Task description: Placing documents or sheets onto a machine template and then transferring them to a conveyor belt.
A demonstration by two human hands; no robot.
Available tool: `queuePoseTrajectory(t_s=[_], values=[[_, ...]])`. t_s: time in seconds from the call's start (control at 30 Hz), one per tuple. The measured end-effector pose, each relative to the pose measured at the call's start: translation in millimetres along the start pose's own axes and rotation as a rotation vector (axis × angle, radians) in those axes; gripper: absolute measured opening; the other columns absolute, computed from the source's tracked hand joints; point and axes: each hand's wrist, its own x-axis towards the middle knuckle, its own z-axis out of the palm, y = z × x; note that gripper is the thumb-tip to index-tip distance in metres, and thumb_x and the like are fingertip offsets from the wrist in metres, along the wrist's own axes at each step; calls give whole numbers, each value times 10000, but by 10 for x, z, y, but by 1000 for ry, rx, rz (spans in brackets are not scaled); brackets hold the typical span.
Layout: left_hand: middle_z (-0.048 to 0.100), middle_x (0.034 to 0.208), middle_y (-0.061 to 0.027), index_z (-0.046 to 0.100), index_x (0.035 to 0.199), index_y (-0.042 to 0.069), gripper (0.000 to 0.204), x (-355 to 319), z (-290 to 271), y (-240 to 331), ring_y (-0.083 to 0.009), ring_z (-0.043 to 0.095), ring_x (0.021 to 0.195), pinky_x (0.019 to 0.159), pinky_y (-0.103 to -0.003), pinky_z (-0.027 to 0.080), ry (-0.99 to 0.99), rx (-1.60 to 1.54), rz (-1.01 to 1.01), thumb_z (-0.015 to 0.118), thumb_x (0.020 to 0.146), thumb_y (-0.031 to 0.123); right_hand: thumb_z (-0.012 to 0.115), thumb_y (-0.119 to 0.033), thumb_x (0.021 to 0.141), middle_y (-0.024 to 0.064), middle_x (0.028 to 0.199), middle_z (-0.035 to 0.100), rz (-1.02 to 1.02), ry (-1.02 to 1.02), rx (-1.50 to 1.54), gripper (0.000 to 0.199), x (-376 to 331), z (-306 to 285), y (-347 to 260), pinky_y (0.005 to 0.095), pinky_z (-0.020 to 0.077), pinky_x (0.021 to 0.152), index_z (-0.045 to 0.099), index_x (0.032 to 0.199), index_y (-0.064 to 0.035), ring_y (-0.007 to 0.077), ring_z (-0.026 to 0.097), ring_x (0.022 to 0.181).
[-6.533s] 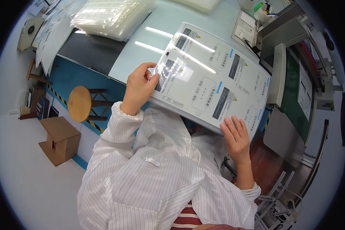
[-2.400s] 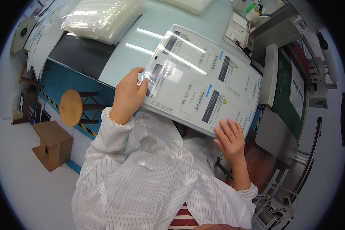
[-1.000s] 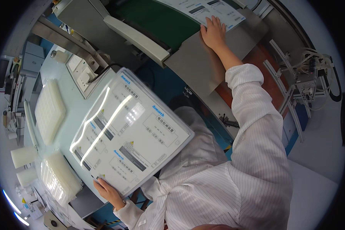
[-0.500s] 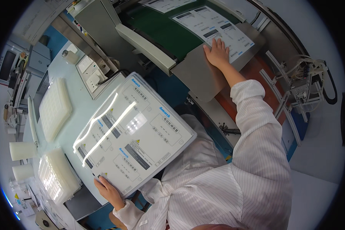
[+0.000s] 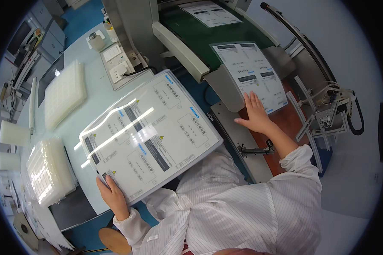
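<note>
A thick stack of glossy printed plastic sheets (image 5: 127, 165), white with blue and dark print, lies tilted across the table's edge, close to my body. My left hand (image 5: 113, 197) grips its near left corner, thumb on top; the fingers underneath are partly hidden. On the right, another printed sheet (image 5: 253, 70) rests over the end of the machine's green belt and the grey metal plate (image 5: 227, 87). My right hand (image 5: 258, 115) lies on its near edge with fingers stretched out flat and the thumb apart.
Further along the green conveyor belt (image 5: 178, 32) lies another printed sheet (image 5: 210, 13). Two translucent stacks (image 5: 66, 95) sit on the pale table (image 5: 93, 102) at left, beside white rolls (image 5: 13, 132). A socket strip (image 5: 117, 63) borders the machine. A metal frame with tubing (image 5: 327, 112) stands right.
My right hand has drawn back toward me, and the sheet beneath it has slid the same way, further off the belt. The left hand still holds the stack. The view has shifted slightly.
</note>
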Motion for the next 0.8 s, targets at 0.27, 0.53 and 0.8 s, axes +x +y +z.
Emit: queuePoseTrajectory(t_s=[0.27,0.53,0.8], values=[[538,1268,-272,463,1298,-97,455,3,-41,-136,-382,537,1155,1002,-389,409,10,-22,45,547,976,212,494,44,865,294,1205,593,15,251,186,466,248,-320,-225,408,479,939,487,1332,40,403,591,1125],[602,1153,-149,565,1221,-28,300,-82,-195,63,-225,585,988,884,-323,465,390,-70,199,549,963,123,389,119,897,239,1271,587,-841,481,413,418,-377,-477,-1199,384,440,1019,523,1290,76,369,566,1199],[700,903,-100,598,1226,-45,337,-47,-633,231,-104,651,814,729,-226,514,-230,-1099,-570,540,987,185,570,9,830,139,1275,608,-1239,315,105,359,-489,-275,-1377,521,438,1013,642,1178,-46,354,555,1215]])
